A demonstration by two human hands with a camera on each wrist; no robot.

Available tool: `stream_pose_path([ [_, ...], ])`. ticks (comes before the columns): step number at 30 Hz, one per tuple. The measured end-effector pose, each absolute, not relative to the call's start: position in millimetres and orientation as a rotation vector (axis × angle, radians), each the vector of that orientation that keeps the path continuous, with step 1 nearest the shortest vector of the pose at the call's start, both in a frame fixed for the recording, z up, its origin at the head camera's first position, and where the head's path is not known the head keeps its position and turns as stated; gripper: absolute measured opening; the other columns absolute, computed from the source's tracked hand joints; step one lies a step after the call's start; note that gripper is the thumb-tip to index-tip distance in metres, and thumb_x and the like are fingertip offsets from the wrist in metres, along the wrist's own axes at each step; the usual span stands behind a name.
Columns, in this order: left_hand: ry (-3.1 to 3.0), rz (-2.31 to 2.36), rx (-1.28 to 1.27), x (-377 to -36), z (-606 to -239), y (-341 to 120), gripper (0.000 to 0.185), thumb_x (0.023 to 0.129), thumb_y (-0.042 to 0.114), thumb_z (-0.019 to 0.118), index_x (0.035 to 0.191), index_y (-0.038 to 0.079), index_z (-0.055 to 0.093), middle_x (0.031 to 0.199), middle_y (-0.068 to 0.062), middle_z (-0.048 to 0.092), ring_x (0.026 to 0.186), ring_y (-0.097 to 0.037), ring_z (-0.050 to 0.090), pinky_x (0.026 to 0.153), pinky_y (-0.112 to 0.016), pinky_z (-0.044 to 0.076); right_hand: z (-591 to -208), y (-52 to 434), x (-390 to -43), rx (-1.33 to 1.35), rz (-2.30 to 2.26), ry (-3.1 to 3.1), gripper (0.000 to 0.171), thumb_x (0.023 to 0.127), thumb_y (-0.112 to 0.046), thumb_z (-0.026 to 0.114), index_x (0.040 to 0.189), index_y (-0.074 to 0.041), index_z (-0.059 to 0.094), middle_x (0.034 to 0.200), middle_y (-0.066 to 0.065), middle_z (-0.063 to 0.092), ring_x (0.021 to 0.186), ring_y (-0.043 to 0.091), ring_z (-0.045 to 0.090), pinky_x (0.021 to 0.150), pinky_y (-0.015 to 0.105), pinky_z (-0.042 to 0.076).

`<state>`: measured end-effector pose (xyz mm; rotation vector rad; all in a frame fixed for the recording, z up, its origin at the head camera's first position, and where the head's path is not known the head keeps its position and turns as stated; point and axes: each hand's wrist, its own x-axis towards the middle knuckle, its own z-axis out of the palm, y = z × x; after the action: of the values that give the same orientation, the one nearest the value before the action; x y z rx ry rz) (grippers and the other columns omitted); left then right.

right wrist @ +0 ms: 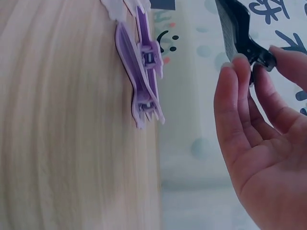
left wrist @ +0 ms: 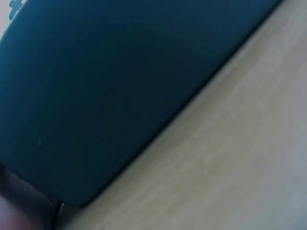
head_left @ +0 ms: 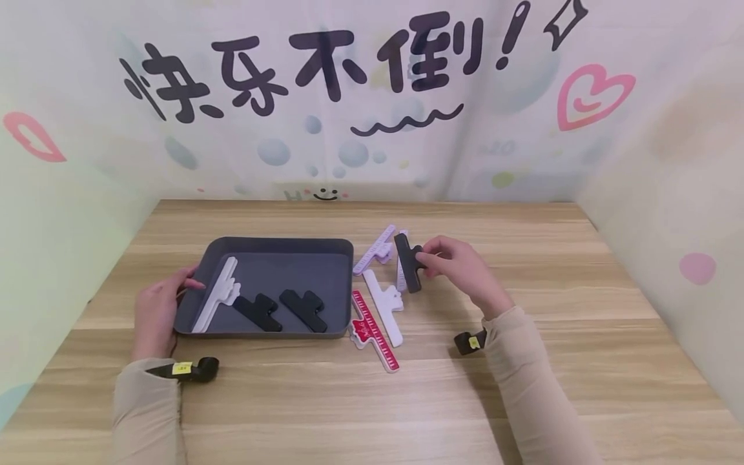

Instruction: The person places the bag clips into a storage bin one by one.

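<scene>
The right hand [head_left: 459, 266] is pinching a black clip [head_left: 408, 261] by its handle between thumb and fingertips, holding it just above the wooden table [head_left: 523, 387], right of the grey tray [head_left: 343, 248]. In the right wrist view the fingers [right wrist: 235, 91] are closing on the clip's handle [right wrist: 240, 33] while the rest of the palm is lying relaxed and open.

The left hand [head_left: 157, 310] is resting against the left wall of the tray, its fingers lying loosely along the rim and curling slightly over it; whether they are really gripping it I cannot tell. The left wrist view is showing only the dark tray wall [left wrist: 120, 86] and the table beside it.

Inside the tray a white clip [head_left: 216, 294] is lying along the left side, and two more black clips [head_left: 257, 312] [head_left: 303, 309] are lying near its front wall. On the table just right of the tray, a purple clip [head_left: 376, 248] is lying at the far end, a white clip [head_left: 385, 305] is lying below the held one, and a red clip [head_left: 372, 330] marked like a ruler is lying nearest, touching the tray's right front corner.
</scene>
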<state>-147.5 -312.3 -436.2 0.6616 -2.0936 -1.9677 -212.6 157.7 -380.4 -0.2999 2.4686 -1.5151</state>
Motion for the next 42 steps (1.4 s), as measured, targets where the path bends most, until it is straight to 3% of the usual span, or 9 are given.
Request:
stream_pose_path([
  [5,-2.068,-1.989,0.665,-146.9,-436.5,-312.8,0.048,0.081,0.044,0.06,0.091,-0.003,0.068,0.11,0.008,0.061,0.112,-0.009,0.042,0.066,-0.013,0.042,-381.2,149.3,-212.5,-0.272,-1.605,2.415,0.035,0.081,-0.037,0.065,0.096,-0.006,0.057,0.094,0.012,0.061,0.08,0.028,0.061,0.079,0.038,0.046],
  [12,-2.059,-1.965,0.64,-147.5,-436.0,-315.4,0.043,0.082,0.041,0.061,0.095,0.001,0.068,0.089,0.004,0.068,0.108,-0.01,0.043,0.071,-0.013,0.038,-382.9,130.1,-211.6,-0.271,-1.631,2.391,0.032,0.081,-0.035,0.064,0.096,-0.007,0.058,0.095,0.009,0.061,0.082,0.028,0.062,0.08,0.036,0.045],
  [19,-2.087,-1.974,0.656,-146.8,-433.4,-317.0,0.05,0.082,0.043,0.06,0.095,-0.004,0.066,0.104,0.007,0.062,0.112,-0.011,0.041,0.072,-0.012,0.038,-382.6,112.7,-211.4,-0.276,-1.665,2.364,0.031,0.081,-0.035,0.065,0.095,-0.009,0.059,0.093,0.009,0.062,0.082,0.028,0.062,0.081,0.042,0.045],
  [26,-2.097,-1.969,0.642,-145.4,-433.9,-318.1,0.051,0.083,0.043,0.058,0.092,-0.006,0.066,0.112,0.008,0.06,0.114,-0.011,0.04,0.078,-0.01,0.036,-382.1,99.1,-211.0,-0.299,-1.704,2.325,0.031,0.08,-0.036,0.065,0.095,-0.01,0.06,0.092,0.008,0.062,0.081,0.026,0.063,0.08,0.036,0.045],
  [42,-2.044,-2.02,0.614,-146.7,-437.3,-314.3,0.049,0.083,0.041,0.06,0.089,-0.007,0.066,0.112,0.007,0.061,0.114,-0.01,0.042,0.077,-0.012,0.038,-378.9,71.1,-207.2,-0.321,-1.776,2.222,0.032,0.081,-0.036,0.065,0.098,-0.01,0.06,0.094,0.009,0.061,0.085,0.03,0.062,0.08,0.033,0.046],
])
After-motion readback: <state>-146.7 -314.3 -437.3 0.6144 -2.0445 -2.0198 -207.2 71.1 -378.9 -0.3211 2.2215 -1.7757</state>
